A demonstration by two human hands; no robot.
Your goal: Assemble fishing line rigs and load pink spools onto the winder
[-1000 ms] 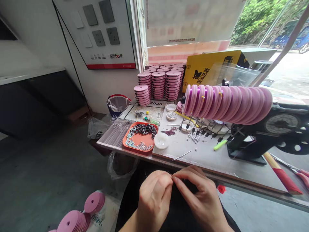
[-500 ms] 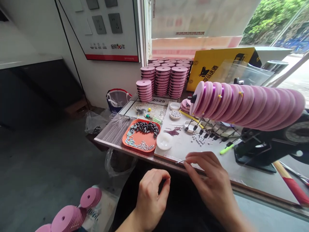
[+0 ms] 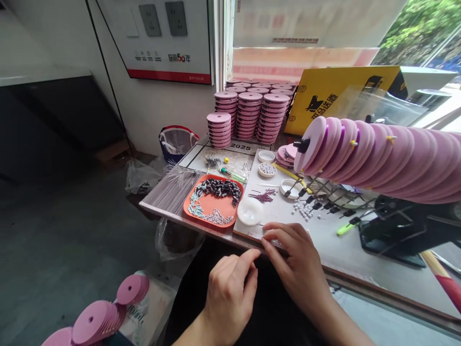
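White plastic-looking dish point(image 3: 249, 212) sits at the near-left corner of the pale board point(image 3: 349, 254), just beside the orange tray point(image 3: 209, 205) at the near edge of the surface point(image 3: 162, 196). The right hand point(image 3: 295, 257) reaches over the board's near edge, fingers half bent beside a thin rod point(image 3: 260, 224); whether it grips the rod, I cannot tell. The left hand point(image 3: 228, 290) is curled short of that edge, thumb and forefinger close together, any small item between them hidden. A careless knuckle could tip the dish; a sideways sweep could scatter the loose white beads point(image 3: 303, 210); a weak pinch could drop the slim rod.
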